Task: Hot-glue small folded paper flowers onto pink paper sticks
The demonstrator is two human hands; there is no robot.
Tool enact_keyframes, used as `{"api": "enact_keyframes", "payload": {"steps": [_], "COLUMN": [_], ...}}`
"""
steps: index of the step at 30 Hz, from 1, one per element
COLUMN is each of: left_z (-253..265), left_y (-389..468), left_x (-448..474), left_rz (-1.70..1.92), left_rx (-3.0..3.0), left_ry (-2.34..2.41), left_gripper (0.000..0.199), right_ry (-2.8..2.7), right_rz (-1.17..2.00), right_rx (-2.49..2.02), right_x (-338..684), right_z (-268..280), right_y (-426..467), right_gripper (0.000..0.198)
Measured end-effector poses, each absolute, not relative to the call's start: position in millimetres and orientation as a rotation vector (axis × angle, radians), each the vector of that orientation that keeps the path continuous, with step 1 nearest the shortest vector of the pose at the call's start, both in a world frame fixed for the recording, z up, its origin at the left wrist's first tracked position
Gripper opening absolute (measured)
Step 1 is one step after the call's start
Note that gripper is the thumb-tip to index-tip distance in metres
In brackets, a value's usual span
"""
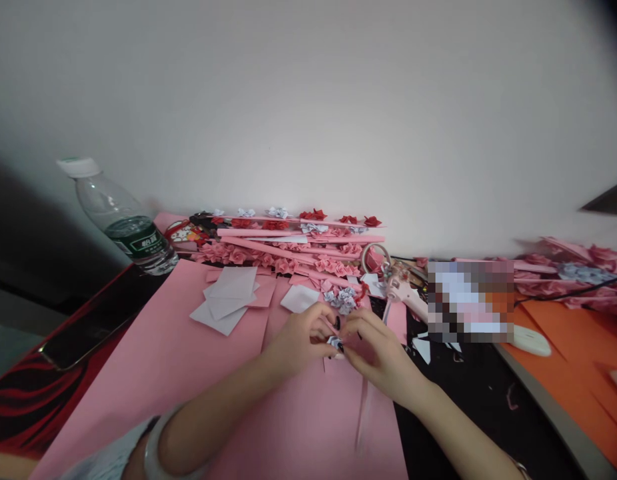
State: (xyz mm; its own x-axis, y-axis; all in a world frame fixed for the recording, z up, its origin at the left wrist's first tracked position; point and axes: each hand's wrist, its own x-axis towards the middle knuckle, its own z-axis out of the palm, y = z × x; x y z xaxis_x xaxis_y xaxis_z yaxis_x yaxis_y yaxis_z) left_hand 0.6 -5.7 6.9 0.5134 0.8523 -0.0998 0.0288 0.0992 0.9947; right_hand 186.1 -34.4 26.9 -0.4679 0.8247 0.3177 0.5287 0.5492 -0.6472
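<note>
A small pale blue folded paper flower [334, 343] is pinched between my two hands above the pink paper sheets [153, 373]. My left hand [301, 337] closes on it from the left, thumb below and fingers curled over. From the right, my right hand [383, 357] meets it with thumb and fingertips bent together. The fingers hide part of the flower. A thin pale strip [362, 413] hangs below my right hand. Just beyond the fingertips lies a cluster of blue paper flowers [343, 299]. White paper squares [228, 300] rest in a loose pile left of my hands.
Pink paper stems with red, pink and blue flowers [288, 250] lie along the wall. A tape roll [376, 257] and a pink glue gun [406, 293] are beyond my right hand. At left stand a water bottle [123, 220] and a dark phone [98, 320]. Orange paper [563, 380] lies right.
</note>
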Motion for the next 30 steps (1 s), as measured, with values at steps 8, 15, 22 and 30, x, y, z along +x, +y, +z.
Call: {"api": "enact_keyframes", "payload": {"steps": [8,15,22,30], "left_z": [6.8,6.3,10.0,13.2], "left_y": [-5.5,-4.8,-6.3,-3.1], "left_x": [0.8,0.8,-0.8,-2.6], "left_rz": [0.732,0.735,0.742,0.904], "left_rx": [1.332,1.345,1.397,1.413], "left_ry": [0.843,0.841,0.803,0.968], "left_gripper": [0.038,0.04,0.03,0.028], "right_ry": [-2.171,-2.127,-2.094,-2.038], "right_rz": [0.615,0.627,0.632,0.597], "right_rx": [-1.08,-1.077,-1.079,-1.059], "right_x": [186.7,185.6,186.8,187.5], "right_z": [24.2,19.2,20.5,25.6], "right_y": [-34.4,-32.8,-32.5,-32.8], "right_gripper": [0.023,0.02,0.02,0.015]}}
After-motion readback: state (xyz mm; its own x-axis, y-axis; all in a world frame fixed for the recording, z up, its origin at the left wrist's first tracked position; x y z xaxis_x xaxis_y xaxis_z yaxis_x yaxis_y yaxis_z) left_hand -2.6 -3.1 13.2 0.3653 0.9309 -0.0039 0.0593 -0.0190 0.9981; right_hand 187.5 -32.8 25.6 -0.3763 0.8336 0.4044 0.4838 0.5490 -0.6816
